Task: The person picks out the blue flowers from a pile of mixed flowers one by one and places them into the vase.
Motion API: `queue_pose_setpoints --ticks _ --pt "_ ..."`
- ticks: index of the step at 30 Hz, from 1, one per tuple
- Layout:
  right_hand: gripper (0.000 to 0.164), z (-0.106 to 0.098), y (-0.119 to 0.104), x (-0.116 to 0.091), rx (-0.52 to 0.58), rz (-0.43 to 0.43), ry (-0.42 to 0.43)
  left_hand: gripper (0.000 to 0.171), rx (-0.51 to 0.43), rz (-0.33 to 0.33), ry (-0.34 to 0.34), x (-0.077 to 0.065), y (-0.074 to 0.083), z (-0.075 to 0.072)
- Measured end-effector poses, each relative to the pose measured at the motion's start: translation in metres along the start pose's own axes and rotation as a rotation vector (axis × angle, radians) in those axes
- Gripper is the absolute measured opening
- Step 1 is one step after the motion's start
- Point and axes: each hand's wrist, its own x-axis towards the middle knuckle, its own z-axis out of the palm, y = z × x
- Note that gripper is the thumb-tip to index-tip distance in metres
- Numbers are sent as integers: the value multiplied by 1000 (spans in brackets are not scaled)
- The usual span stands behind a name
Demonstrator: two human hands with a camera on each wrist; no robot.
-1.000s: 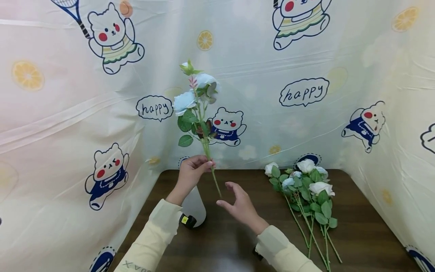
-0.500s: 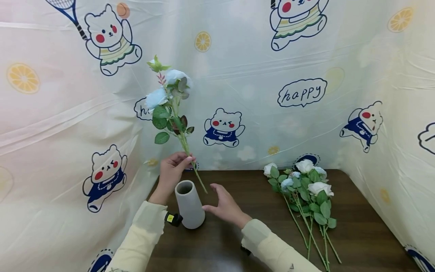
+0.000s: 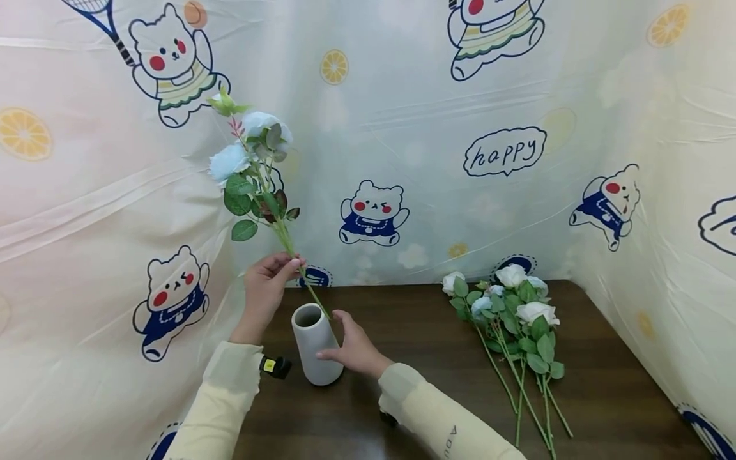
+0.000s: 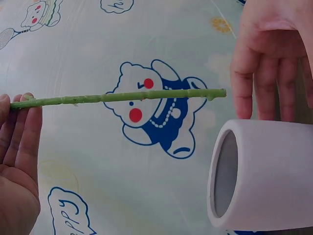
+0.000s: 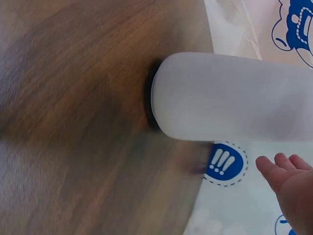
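Observation:
My left hand (image 3: 266,291) pinches the green stem (image 4: 122,97) of a light blue rose spray (image 3: 253,166) between thumb and fingers. The spray leans left, with its blooms high against the backdrop. Its bare lower end points down towards the right side of a white vase (image 3: 315,348). In the left wrist view the stem tip lies outside the vase's round mouth, apart from the rim. Beside the vase, my right hand (image 3: 356,348) is spread, thumb in front of the wall and fingers at its right side; whether it touches the vase cannot be told.
White and pale blue roses (image 3: 517,313) with long stems lie in a pile on the right of the dark wooden table (image 3: 437,409). A printed cloth (image 3: 425,128) hangs behind and on both sides.
My left hand has carried the rose spray leftward, bringing the stem end from right of the vase close to its mouth. My right hand has moved left up to the vase.

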Motion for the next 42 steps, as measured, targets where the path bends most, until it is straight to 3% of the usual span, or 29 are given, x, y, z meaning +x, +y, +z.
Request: queue_pose_setpoints --ticks 7,12,16,23,35,42 --pt "89 9 3 14 90 -18 53 16 8 56 26 2 3 -2" --pt "90 11 4 20 105 14 70 14 -14 32 48 1 4 -7" --pt "90 13 3 23 98 26 60 14 -26 2 60 0 14 -11" --pt "79 16 -2 23 114 2 30 17 57 -12 70 -3 24 -16" --pt "77 19 2 21 118 3 20 15 115 -36 93 -7 16 -23" --pt "77 21 2 21 105 7 15 16 89 -77 136 -10 6 -24"
